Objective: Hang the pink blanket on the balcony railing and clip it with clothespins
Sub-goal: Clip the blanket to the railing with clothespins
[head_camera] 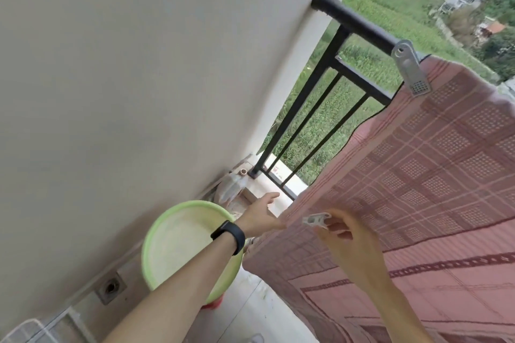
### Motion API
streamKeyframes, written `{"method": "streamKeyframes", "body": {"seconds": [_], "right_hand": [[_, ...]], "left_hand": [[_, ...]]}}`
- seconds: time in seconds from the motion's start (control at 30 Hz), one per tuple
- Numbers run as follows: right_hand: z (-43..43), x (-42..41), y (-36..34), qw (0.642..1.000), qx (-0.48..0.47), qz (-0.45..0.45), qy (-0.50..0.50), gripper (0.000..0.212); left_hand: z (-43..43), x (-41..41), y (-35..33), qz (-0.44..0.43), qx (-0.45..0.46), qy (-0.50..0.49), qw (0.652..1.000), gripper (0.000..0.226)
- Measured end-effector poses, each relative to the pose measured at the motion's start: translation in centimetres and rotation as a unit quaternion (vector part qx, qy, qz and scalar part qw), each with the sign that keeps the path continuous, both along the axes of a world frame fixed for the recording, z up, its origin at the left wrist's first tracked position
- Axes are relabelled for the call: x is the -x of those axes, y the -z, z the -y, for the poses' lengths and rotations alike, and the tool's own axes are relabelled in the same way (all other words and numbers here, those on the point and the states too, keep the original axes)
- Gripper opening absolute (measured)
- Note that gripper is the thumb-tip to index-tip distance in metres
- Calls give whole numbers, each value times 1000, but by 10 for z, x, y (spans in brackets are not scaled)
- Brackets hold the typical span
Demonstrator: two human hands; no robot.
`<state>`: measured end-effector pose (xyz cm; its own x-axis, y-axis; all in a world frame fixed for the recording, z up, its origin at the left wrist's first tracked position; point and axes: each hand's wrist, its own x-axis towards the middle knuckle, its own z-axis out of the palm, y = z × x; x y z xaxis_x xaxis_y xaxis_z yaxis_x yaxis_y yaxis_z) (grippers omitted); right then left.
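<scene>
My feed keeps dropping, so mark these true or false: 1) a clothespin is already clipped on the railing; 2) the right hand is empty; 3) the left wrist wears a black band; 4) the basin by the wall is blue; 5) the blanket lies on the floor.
1) True: a grey clothespin pins the pink blanket to the black railing.
2) False: the right hand holds a second clothespin in its fingers.
3) True: a black band sits on the wrist behind the left hand, which is open at the blanket's edge.
4) False: the basin is light green.
5) False: the blanket hangs draped over the railing.
</scene>
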<state>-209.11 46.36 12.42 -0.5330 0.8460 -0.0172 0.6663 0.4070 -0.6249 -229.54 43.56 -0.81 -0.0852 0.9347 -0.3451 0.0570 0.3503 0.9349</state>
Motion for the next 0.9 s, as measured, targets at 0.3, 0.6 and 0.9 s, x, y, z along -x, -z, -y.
{"method": "streamKeyframes", "body": {"seconds": [0.3, 0.6, 0.9], "right_hand": [[-28, -2, 8, 987, -104, 121, -38, 34], [-22, 13, -3, 974, -133, 155, -96, 34], [-37, 76, -12, 816, -406, 330, -247, 24]], "left_hand": [[-84, 6, 11, 33, -47, 150, 987, 51], [-60, 1, 18, -2, -136, 2, 991, 25], [-66, 15, 30, -21, -135, -24, 990, 9]]}}
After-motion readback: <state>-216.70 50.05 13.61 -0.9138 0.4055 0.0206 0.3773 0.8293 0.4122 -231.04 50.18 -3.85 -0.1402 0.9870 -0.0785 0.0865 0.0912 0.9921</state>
